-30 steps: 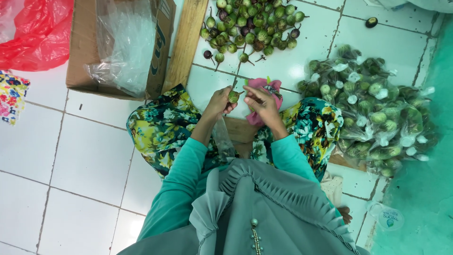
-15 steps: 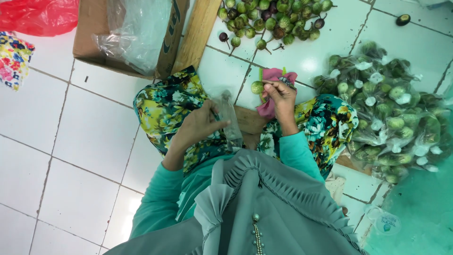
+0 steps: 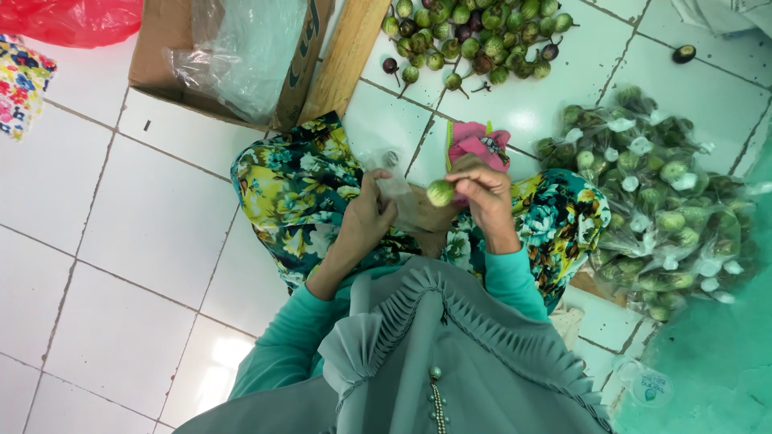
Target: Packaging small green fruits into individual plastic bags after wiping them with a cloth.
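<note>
My right hand (image 3: pixel 482 193) grips a small round green eggplant (image 3: pixel 441 192) over my lap. My left hand (image 3: pixel 368 215) holds a small clear plastic bag (image 3: pixel 392 183) just left of it, its mouth facing the eggplant. Both hands hover above my floral-print skirt (image 3: pixel 299 193). A pink cloth (image 3: pixel 476 145) lies on the floor just beyond my right hand.
Loose green and purple eggplants (image 3: pixel 474 40) are heaped on the white tiles ahead. A pile of bagged eggplants (image 3: pixel 659 201) lies to the right. A cardboard box with plastic sheeting (image 3: pixel 233 48), a wooden plank (image 3: pixel 346 56) and a red bag (image 3: pixel 72 20) sit at upper left.
My right hand has drawn the eggplant back from the floor toward my lap. My left hand has raised the clear bag up beside it.
</note>
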